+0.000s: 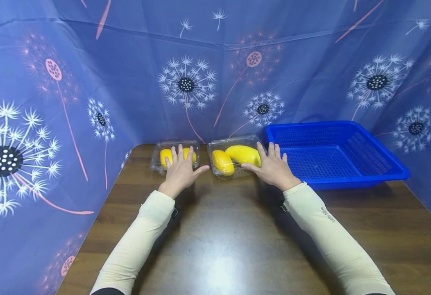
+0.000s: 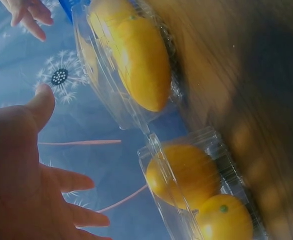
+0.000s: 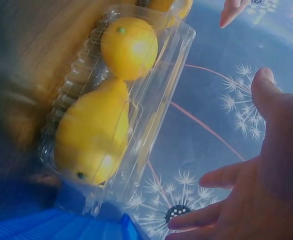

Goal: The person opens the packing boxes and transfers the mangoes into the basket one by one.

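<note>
My left hand [image 1: 180, 172] is spread, palm down, over a small clear plastic box [image 1: 156, 159] holding two yellow-orange fruits. Its fingers overlap that box in the head view; in the left wrist view, the hand stands apart from it. Beside it sits a second, larger clear box [image 1: 217, 146] with a rounded yellow fruit [image 1: 223, 162] and a longer yellow fruit [image 1: 243, 155]. My right hand [image 1: 274, 169], fingers straight and spread, is at that box's right end, apart from it in the right wrist view. Green stem spots [image 3: 121, 30] show on the fruits. Neither hand grips anything.
A blue perforated plastic basket [image 1: 348, 180] stands at the back right, close beside the larger box. A brown wooden table [image 1: 215, 229] carries everything. Blue dandelion-patterned cloth [image 1: 127, 61] hangs behind and along the sides.
</note>
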A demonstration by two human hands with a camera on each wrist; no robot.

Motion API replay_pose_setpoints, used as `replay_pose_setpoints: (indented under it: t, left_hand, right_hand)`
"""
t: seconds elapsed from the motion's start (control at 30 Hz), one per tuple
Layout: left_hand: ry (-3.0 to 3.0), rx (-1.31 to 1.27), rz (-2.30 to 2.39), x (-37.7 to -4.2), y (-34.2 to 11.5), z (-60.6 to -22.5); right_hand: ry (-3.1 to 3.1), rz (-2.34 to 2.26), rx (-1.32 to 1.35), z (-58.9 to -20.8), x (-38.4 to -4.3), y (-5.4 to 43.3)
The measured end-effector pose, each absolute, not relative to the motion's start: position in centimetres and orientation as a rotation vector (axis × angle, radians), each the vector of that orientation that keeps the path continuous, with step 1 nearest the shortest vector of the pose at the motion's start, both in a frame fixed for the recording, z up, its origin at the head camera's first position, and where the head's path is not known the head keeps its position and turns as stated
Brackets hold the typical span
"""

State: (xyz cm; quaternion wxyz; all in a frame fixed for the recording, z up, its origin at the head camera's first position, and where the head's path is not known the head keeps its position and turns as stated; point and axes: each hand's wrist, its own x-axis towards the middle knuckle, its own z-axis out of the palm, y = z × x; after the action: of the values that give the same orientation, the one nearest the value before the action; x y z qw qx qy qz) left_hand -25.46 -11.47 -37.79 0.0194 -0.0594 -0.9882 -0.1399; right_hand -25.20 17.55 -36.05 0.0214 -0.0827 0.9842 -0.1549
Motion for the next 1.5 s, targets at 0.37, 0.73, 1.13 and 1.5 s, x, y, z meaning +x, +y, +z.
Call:
replay_pose_setpoints:
  t: [0.37, 0.73, 1.13, 1.5]
  left_hand:
    - [-3.052, -0.159, -0.421, -25.6, -12.4, -37.5]
    - [-3.055, -0.099, -0.467, -25.5, -13.5, -37.8]
    - [-3.025, -0.052, -0.542, -25.9, -14.9, -38.1]
    - [-3.05, -0.005, -0.594, -26.3, -16.0, -38.3]
  right_hand:
    - [3.043, -0.506, -0.296, -35.9, -25.5, 16.7]
    - [3.033, -0.527, -0.356, -35.8, -26.0, 15.0]
    - [3.048, -0.557, -0.401, -36.3, -26.2, 13.4]
    - [3.023, -0.585, -0.454, -36.2, -26.6, 12.2]
